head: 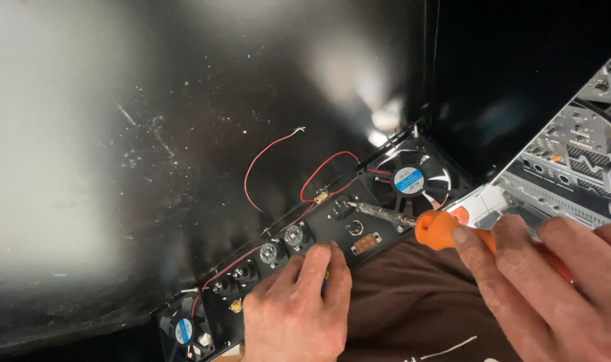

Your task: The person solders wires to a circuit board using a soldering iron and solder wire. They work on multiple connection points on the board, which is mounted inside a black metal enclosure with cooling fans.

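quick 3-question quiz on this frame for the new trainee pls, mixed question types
1. True or false: the right hand holds a screwdriver with an orange handle, its tip at the black rear panel.
2. Which fan lies nearer the screwdriver tip?
A. the upper fan
B. the lower fan
3. Fill in: the left hand rests its fingers on the panel beside the round ____ connectors.

Key:
1. True
2. A
3. silver
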